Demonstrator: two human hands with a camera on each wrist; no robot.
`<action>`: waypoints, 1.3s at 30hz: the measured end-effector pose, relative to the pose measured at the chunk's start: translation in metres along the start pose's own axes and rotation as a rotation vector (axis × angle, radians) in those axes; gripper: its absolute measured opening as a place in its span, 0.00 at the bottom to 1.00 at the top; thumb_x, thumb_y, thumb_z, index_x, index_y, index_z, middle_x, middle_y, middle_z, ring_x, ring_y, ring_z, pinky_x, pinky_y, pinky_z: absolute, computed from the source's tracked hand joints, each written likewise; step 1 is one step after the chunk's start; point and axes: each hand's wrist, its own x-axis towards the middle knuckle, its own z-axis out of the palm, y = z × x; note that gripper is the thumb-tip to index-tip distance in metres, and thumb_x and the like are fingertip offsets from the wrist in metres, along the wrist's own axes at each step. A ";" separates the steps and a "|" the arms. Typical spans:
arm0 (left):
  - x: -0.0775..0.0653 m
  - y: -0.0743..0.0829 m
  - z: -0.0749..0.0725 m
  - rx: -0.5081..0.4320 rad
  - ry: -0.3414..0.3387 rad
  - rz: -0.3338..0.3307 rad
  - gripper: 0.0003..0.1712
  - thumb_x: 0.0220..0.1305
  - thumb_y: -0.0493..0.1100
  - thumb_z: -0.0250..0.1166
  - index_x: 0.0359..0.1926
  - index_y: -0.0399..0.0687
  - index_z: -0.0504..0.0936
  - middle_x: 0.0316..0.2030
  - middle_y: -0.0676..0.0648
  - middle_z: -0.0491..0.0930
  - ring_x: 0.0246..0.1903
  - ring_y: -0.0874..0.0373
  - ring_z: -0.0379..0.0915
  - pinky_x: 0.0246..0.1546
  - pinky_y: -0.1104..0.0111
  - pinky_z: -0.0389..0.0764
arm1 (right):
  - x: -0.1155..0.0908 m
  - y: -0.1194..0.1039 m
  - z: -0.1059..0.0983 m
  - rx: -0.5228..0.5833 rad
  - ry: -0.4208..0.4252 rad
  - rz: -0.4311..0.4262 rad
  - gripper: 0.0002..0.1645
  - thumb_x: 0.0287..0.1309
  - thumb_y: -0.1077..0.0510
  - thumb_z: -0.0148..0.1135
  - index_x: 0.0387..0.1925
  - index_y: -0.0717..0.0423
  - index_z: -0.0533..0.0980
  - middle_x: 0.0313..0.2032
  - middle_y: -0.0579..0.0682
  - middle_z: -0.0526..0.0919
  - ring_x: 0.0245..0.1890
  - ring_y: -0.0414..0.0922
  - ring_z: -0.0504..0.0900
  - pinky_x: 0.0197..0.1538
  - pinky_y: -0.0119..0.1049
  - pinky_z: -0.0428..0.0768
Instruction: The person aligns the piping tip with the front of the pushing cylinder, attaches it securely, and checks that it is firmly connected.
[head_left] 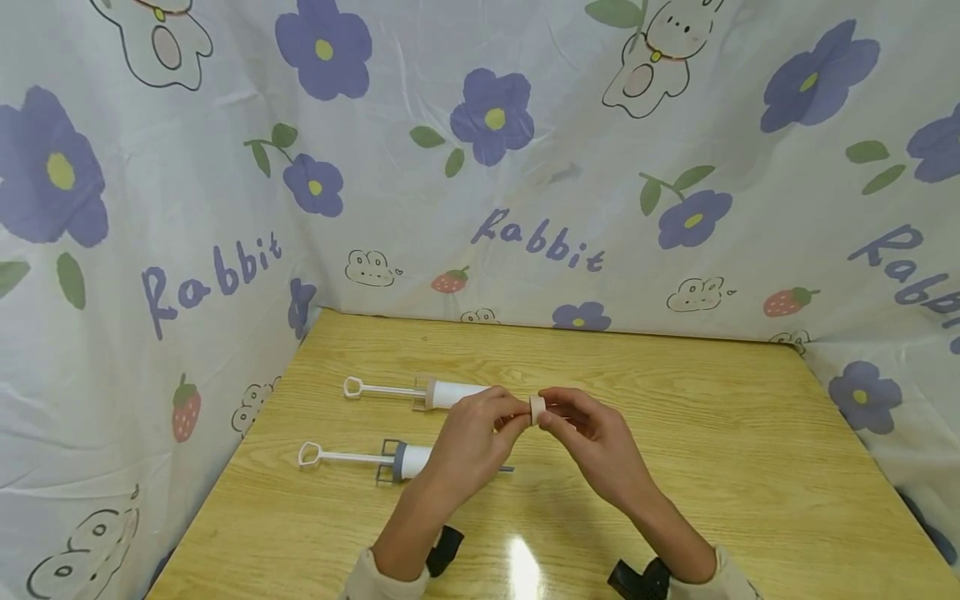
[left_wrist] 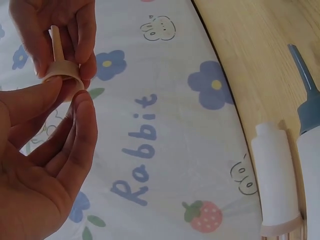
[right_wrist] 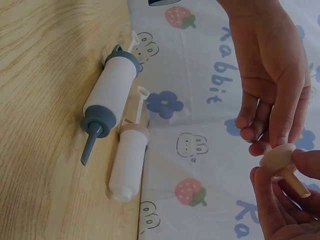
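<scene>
Between my two hands a beige nozzle cap with a narrow spout (left_wrist: pixel 63 71) is held up over the table. My left hand (head_left: pixel 480 429) pinches the cap's open rim between thumb and fingertips. From the spout side, my right hand (head_left: pixel 600 446) grips the cap with thumb and fingers, the spout (right_wrist: pixel 296 184) pointing toward its palm. Left of the hands lies a white syringe-like barrel with a beige collar (right_wrist: pixel 131 162), its tip uncapped and its plunger drawn out. A second barrel with a blue-grey collar and nozzle (right_wrist: pixel 111 90) lies nearer me, partly behind my left hand in the head view.
The wood-grain table (head_left: pixel 712 417) stretches under both hands. A printed cloth (head_left: pixel 540 183) with flowers and rabbits hangs behind it and along the sides. Both plunger handles (head_left: pixel 309 454) point left. Black wrist straps (head_left: pixel 641 577) sit at the cuffs.
</scene>
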 end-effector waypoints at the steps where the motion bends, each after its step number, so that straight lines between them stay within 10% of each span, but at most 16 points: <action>1: 0.000 -0.001 0.000 -0.007 -0.005 -0.002 0.06 0.68 0.37 0.69 0.41 0.47 0.92 0.35 0.53 0.86 0.32 0.62 0.79 0.33 0.74 0.79 | 0.000 0.000 0.000 0.008 -0.002 0.001 0.20 0.73 0.51 0.62 0.61 0.52 0.79 0.52 0.51 0.88 0.52 0.42 0.87 0.55 0.33 0.85; 33: -0.002 -0.013 -0.005 -0.021 -0.072 -0.020 0.11 0.71 0.43 0.68 0.51 0.50 0.90 0.40 0.54 0.87 0.35 0.62 0.80 0.37 0.73 0.81 | -0.003 0.003 -0.005 -0.035 0.004 0.033 0.22 0.73 0.49 0.62 0.62 0.53 0.79 0.49 0.51 0.89 0.48 0.41 0.88 0.53 0.31 0.85; 39: -0.002 -0.017 -0.015 0.047 -0.070 -0.080 0.18 0.68 0.49 0.71 0.57 0.55 0.87 0.53 0.53 0.87 0.50 0.55 0.84 0.50 0.59 0.85 | -0.005 0.004 -0.013 -0.056 0.021 0.033 0.22 0.73 0.50 0.62 0.63 0.54 0.79 0.51 0.51 0.88 0.49 0.41 0.88 0.53 0.30 0.85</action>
